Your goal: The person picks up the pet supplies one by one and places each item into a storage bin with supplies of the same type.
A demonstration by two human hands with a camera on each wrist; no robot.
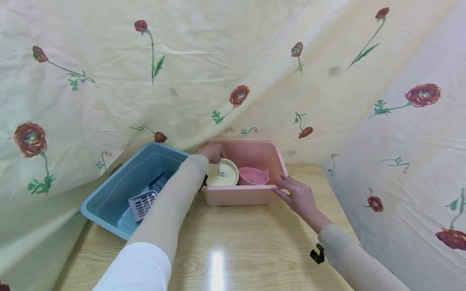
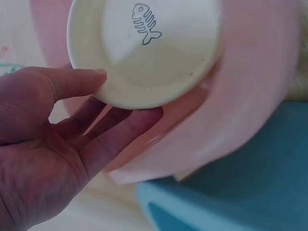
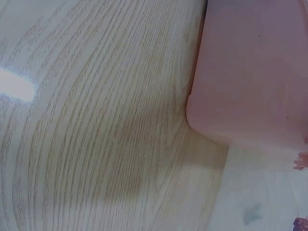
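Observation:
My left hand [image 1: 212,152] reaches into the pink plastic tub [image 1: 240,196]. In the left wrist view, the thumb of my left hand [image 2: 48,139] lies on the rim of a round cream pet dish [image 2: 154,62] and the fingers go beneath it, pinching the edge. A fish-bone drawing marks the dish's inside. Beside it in the tub sits a pink bowl [image 1: 255,176] with pointed ears. My right hand [image 1: 298,197] grips the tub's front right corner, fingers over the rim and thumb outside. The right wrist view shows the tub's side [image 3: 250,82], not the hand.
Left of the pink tub, a blue tub [image 1: 109,198] stands at an angle. Inside it lie a pale grey slotted scoop [image 1: 142,204] and a dark blue slotted piece [image 1: 159,182]. A flowered cloth [image 1: 204,60] hangs behind the wooden table [image 1: 247,242].

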